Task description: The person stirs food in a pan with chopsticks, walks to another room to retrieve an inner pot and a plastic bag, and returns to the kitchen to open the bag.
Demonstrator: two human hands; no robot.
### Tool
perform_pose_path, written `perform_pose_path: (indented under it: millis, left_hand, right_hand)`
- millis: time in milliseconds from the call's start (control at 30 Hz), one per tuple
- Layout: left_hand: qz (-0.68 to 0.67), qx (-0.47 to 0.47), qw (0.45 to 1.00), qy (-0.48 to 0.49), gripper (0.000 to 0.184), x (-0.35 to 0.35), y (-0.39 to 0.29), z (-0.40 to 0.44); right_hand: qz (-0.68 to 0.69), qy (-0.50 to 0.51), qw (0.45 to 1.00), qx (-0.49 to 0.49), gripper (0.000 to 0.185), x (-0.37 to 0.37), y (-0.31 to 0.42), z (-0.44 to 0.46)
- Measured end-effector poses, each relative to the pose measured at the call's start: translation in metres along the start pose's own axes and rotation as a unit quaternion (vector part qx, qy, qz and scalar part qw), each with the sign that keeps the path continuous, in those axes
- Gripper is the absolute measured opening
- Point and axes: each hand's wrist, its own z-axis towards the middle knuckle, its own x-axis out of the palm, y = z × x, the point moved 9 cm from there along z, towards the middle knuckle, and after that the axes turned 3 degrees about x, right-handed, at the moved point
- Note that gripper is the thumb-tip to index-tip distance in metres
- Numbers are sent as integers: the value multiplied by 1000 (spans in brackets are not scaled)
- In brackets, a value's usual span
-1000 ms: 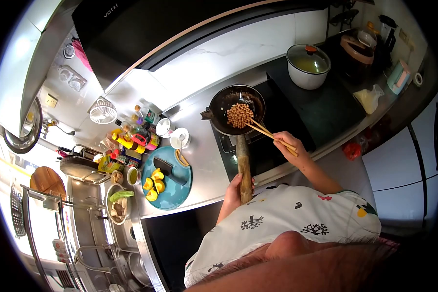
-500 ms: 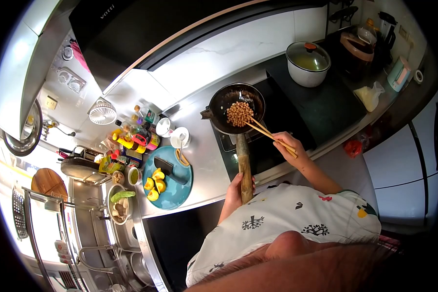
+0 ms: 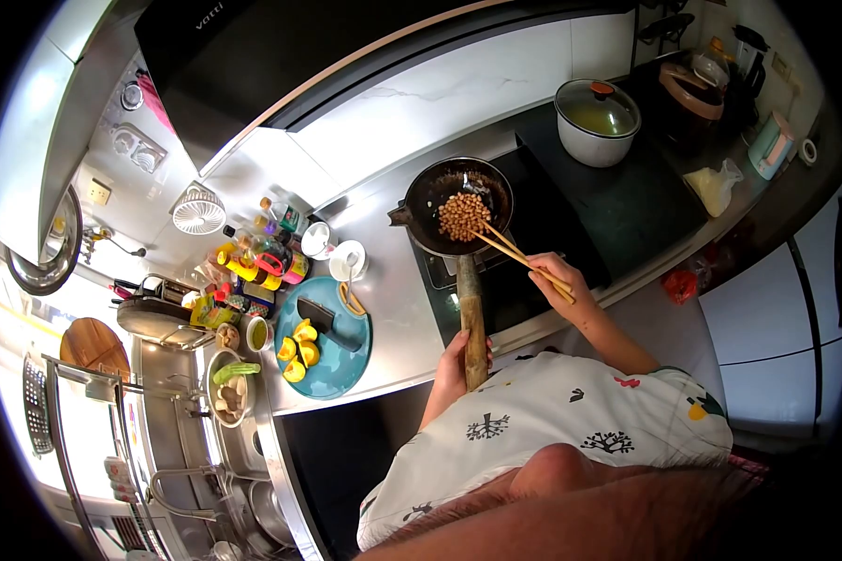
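Observation:
A dark wok (image 3: 429, 231) sits on the black stove, with a pile of small brown peanuts (image 3: 464, 216) in it. My left hand (image 3: 454, 363) is closed around the lower part of its wooden handle (image 3: 472, 323). In my right hand (image 3: 565, 278) is a pair of wooden chopsticks (image 3: 515, 250), held slantwise. Their tips reach the right edge of the peanuts. The fingers of both hands are wrapped round what they hold.
Left of the stove lies a round blue board (image 3: 331, 379) with a cleaver (image 3: 326, 323) and yellow cut pieces (image 3: 301, 352). Bottles (image 3: 269, 257) and white cups (image 3: 348, 260) stand behind. A lidded pot (image 3: 597, 126) and a bag (image 3: 714, 190) are at right.
The view has shifted slightly. The peanuts lie a little differently in the wok near the chopstick tips. Both hands keep their holds.

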Motion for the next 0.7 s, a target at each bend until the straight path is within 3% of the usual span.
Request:
perform_pose_path:
  millis: [700]
  left_hand:
    - [1,6,1000,0,34,1,0,1]
  right_hand:
    - [7,2,1000,-4,13,-1,0,-1]
